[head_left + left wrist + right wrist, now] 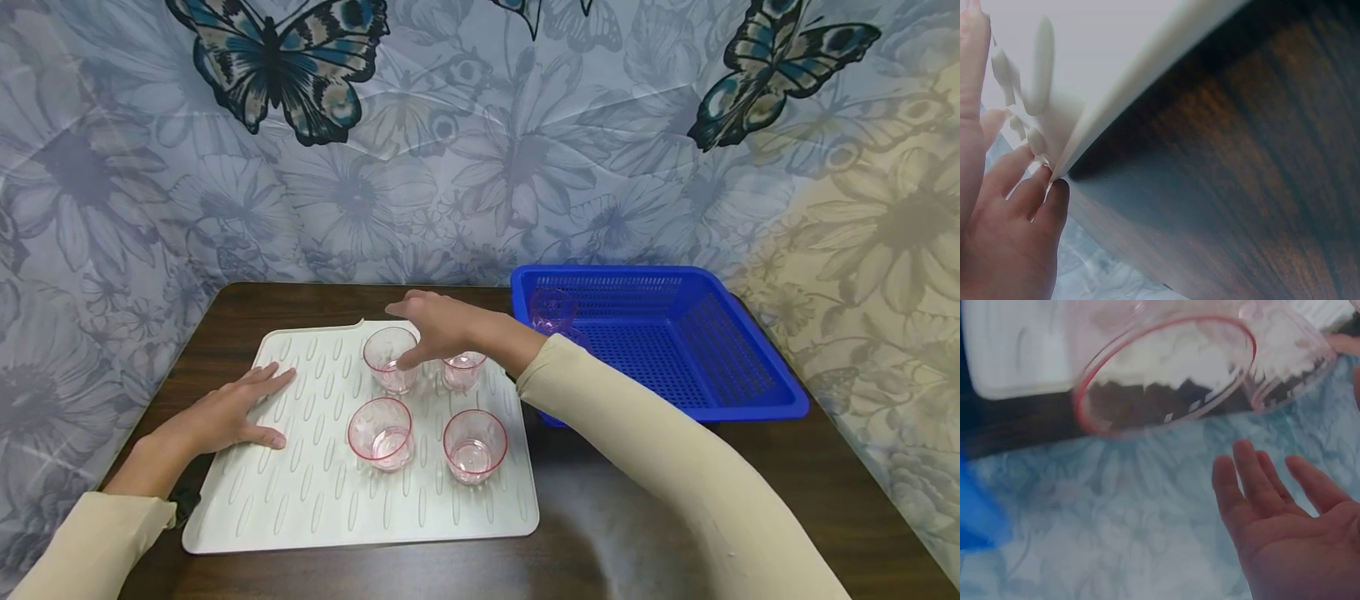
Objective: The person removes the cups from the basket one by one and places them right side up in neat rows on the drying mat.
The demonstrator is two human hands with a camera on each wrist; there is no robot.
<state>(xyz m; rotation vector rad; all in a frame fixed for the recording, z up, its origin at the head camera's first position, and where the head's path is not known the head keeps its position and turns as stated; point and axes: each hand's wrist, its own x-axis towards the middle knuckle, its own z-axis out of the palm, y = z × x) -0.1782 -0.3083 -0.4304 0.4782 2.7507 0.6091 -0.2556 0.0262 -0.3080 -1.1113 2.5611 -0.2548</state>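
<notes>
Several clear pink-rimmed glasses stand upright on a white ridged drying mat (pixel 315 500). In front are the left glass (pixel 381 435) and the right glass (pixel 474 448). Behind them stand the back left glass (pixel 390 360) and the back right glass (pixel 462 372), which the right arm partly covers. My right hand (pixel 450 323) hovers over the back pair, fingers extended, thumb across the back left glass in the head view; contact is unclear. The right wrist view shows that hand (pixel 1297 531) holding nothing. My left hand (pixel 228 410) rests on the mat's left edge, fingers spread.
On the right, a blue plastic basket (pixel 750 408) holds a pinkish glass (pixel 552 310) in its left end, partly behind my right forearm. Dark wooden table (pixel 592 500) surrounds the mat. A butterfly-patterned cloth (pixel 450 167) hangs close behind the table's back edge.
</notes>
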